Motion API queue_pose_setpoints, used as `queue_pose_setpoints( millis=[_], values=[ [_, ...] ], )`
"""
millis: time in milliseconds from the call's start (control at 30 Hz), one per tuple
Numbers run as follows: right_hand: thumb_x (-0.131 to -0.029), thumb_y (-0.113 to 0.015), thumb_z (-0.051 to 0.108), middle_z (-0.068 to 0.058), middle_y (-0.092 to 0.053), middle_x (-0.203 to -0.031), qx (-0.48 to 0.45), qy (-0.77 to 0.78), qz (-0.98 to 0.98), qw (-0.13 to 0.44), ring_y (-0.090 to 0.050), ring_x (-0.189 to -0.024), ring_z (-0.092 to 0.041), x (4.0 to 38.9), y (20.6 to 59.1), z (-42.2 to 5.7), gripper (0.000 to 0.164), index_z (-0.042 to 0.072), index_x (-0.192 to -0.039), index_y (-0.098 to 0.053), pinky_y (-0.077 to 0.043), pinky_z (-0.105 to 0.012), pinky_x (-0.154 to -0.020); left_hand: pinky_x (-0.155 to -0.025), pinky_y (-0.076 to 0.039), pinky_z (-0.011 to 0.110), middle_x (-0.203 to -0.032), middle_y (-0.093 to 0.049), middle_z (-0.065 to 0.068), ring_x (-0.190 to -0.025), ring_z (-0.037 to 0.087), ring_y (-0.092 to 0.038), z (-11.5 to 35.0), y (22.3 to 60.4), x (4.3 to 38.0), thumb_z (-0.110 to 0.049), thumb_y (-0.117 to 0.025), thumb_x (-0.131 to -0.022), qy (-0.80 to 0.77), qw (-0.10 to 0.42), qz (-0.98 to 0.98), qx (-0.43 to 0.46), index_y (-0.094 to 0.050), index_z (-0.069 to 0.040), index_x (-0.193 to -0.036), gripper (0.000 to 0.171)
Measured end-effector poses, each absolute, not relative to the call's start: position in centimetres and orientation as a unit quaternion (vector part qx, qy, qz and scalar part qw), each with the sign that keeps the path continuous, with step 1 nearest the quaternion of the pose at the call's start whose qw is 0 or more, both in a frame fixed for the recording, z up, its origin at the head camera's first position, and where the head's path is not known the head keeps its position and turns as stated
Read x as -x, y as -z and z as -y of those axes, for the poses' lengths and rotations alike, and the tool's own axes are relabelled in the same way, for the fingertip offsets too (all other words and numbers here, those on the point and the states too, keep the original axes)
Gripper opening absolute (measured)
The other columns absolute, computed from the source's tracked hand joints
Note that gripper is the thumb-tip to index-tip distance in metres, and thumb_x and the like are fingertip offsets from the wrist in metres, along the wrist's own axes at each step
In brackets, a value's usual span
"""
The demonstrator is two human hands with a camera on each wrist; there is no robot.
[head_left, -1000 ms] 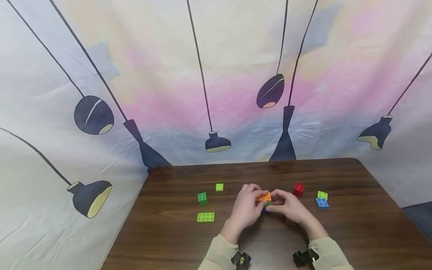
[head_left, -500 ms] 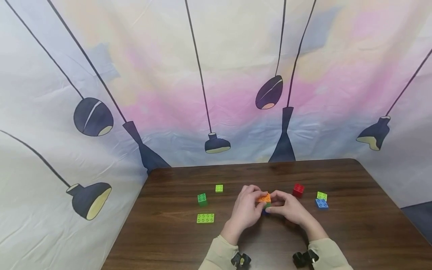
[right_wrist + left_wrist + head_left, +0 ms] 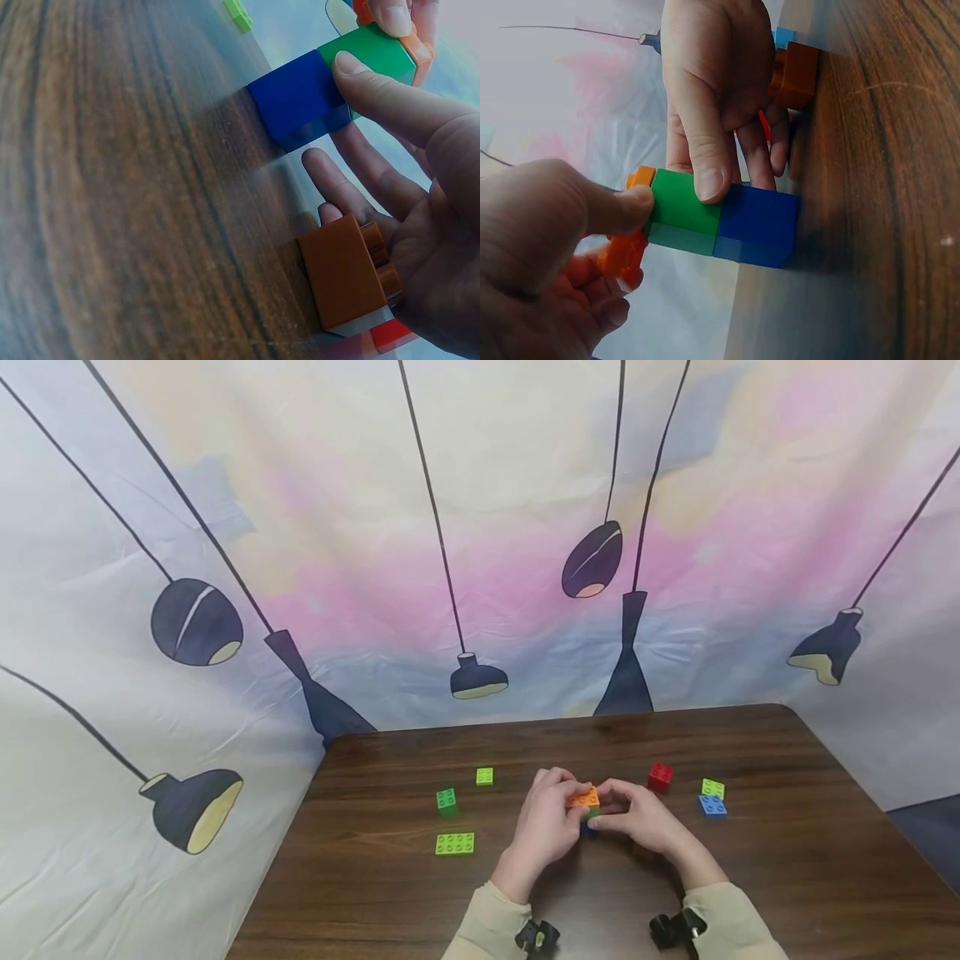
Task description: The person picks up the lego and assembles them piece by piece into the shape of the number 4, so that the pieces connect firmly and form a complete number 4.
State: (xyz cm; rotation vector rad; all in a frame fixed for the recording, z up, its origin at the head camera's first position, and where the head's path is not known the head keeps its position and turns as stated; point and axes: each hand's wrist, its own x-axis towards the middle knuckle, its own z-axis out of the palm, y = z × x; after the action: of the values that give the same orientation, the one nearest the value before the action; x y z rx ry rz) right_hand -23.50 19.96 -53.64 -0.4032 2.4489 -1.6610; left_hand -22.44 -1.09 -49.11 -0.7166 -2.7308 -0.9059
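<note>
A small stack of toy building bricks stands on the table between both hands. Its blue brick [image 3: 757,221] is at the bottom, a green brick [image 3: 684,199] sits on that, and a thin orange brick [image 3: 588,797] tops it. The left hand [image 3: 546,817] pinches the orange brick, thumb at its near side and fingers on the far side. From the other side, the right hand [image 3: 643,818] grips the stack, its thumb along the seam of green and blue. Under the right palm a brown brick [image 3: 341,274] stands on the table, hidden in the head view.
Left of the hands lie a lime two-by-four brick [image 3: 454,844], a green brick [image 3: 447,802] and a small lime brick [image 3: 484,776]. A red brick [image 3: 660,777], a lime brick [image 3: 713,788] and a light blue brick [image 3: 712,806] lie right on the wooden table [image 3: 360,877].
The head view has shifted slightly. Both hands keep their grip on the stack, and the loose bricks stay in place on the table.
</note>
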Motion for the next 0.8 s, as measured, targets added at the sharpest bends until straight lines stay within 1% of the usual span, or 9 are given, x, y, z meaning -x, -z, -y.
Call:
queue_pose_setpoints(
  millis=[200,367,533,800],
  values=[
    [-0.092,-0.088,0.024,-0.007,-0.076,-0.118,0.131,0.56,-0.814,0.08,-0.073,-0.108,-0.025,23.5,53.7,-20.0,0.033,0.013,-0.119,-0.073,-0.061,-0.035,-0.091,-0.091,-0.054,0.025,-0.115,-0.064,-0.006,-0.107,0.012,-0.054,0.8,48.9,22.4,-0.014,-0.085,-0.094,0.299,0.089,0.922,0.229,-0.083,-0.014,-0.118,0.024],
    [-0.092,-0.088,0.023,-0.007,-0.075,-0.118,0.137,0.563,-0.811,0.08,-0.073,-0.107,-0.025,23.5,53.7,-20.0,0.034,0.012,-0.12,-0.072,-0.061,-0.032,-0.089,-0.085,-0.053,0.025,-0.107,-0.06,-0.009,-0.1,0.009,-0.052,0.7,48.7,22.5,-0.014,-0.088,-0.09,0.299,0.08,0.925,0.219,-0.084,-0.014,-0.112,0.023],
    [-0.091,-0.088,0.023,-0.007,-0.075,-0.117,0.138,0.561,-0.813,0.079,-0.073,-0.107,-0.026,23.4,53.4,-19.9,0.035,0.011,-0.12,-0.072,-0.061,-0.034,-0.09,-0.077,-0.049,0.023,-0.096,-0.054,-0.01,-0.092,0.009,-0.048,0.6,48.3,22.7,-0.012,-0.092,-0.086,0.298,0.072,0.928,0.212,-0.085,-0.014,-0.109,0.024],
    [-0.091,-0.089,0.023,-0.007,-0.076,-0.117,0.124,0.561,-0.815,0.082,-0.073,-0.107,-0.024,23.5,53.5,-20.0,0.035,0.011,-0.12,-0.073,-0.061,-0.036,-0.091,-0.075,-0.046,0.024,-0.091,-0.054,-0.01,-0.087,0.01,-0.048,0.4,47.9,23.0,-0.014,-0.094,-0.083,0.28,0.073,0.934,0.208,-0.086,-0.016,-0.108,0.026]
  ],
)
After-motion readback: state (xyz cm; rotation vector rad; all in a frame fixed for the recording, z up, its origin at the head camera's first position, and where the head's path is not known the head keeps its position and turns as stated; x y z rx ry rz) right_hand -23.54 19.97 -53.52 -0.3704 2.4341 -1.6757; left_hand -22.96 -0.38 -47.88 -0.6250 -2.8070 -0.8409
